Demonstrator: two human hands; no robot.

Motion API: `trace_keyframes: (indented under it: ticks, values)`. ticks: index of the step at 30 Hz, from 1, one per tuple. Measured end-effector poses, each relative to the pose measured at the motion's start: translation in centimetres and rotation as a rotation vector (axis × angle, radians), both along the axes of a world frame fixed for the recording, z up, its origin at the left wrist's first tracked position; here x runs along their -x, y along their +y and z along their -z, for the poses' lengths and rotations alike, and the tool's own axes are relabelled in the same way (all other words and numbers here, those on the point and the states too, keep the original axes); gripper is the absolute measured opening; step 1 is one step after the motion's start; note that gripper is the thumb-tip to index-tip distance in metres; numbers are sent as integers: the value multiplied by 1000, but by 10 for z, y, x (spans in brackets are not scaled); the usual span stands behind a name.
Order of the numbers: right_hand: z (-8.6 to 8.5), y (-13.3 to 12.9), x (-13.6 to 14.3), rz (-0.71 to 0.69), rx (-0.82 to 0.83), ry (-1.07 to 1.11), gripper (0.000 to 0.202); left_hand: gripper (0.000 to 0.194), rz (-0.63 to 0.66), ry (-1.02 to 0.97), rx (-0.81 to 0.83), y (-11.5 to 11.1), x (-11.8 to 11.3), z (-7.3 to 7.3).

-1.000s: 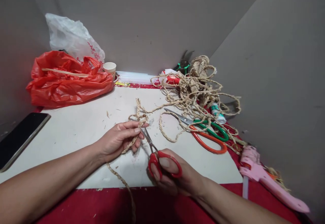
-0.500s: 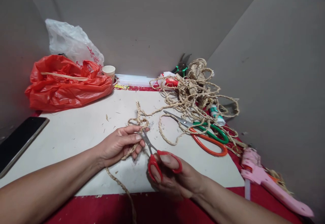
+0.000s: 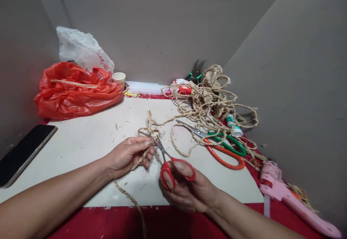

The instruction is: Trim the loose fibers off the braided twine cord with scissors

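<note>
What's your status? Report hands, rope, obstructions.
Left hand holding rope. Right hand holding red-handled scissors, blades at rope. Larger scissors to the right, out of the way.

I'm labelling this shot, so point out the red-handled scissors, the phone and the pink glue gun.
Red-handled scissors (image 3: 163, 151): head view, on the pivot.
Phone (image 3: 26, 153): head view, on the dark screen.
Pink glue gun (image 3: 295, 203): head view, on its handle.

red-covered counter (image 3: 108, 224), big white sheet (image 3: 89, 143) on top, little scraps (image 3: 116, 126) scattered around, phone (image 3: 25, 154) parked on the left, scrunched-up red bag (image 3: 76, 100) back left, paper cup (image 3: 118, 77) beside it, messy rope pile (image 3: 213, 74) back right, orange-and-green scissors (image 3: 202, 133) right by it, pink glue gun (image 3: 283, 192) far right
</note>
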State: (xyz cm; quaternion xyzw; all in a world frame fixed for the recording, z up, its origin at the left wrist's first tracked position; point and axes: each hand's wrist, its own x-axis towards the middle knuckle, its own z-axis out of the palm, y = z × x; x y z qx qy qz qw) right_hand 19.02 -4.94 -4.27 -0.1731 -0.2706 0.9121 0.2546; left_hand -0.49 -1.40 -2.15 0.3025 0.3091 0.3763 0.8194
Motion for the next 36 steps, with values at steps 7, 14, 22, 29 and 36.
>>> trace_keyframes:
  ticks: [7, 14, 22, 29, 36]
  values:
    - [0, -1, -1, -21, 8, 25, 42, 15, -75, 46, 46, 1, 0, -1]
    - [1, 1, -1, -48, 3, 75, 42, 21, -117, 103, 80, 0, -2, -3]
    - [0, 1, 0, 65, 35, 40, 38, 26, -135, 111, 62, -1, -3, -5]
    - [-4, 2, 1, 124, -10, 68, 39, 26, -176, 127, 47, 0, -3, -4]
    - [-2, -3, 2, 65, -65, 40, 40, 25, -228, 129, 48, 1, -2, -4]
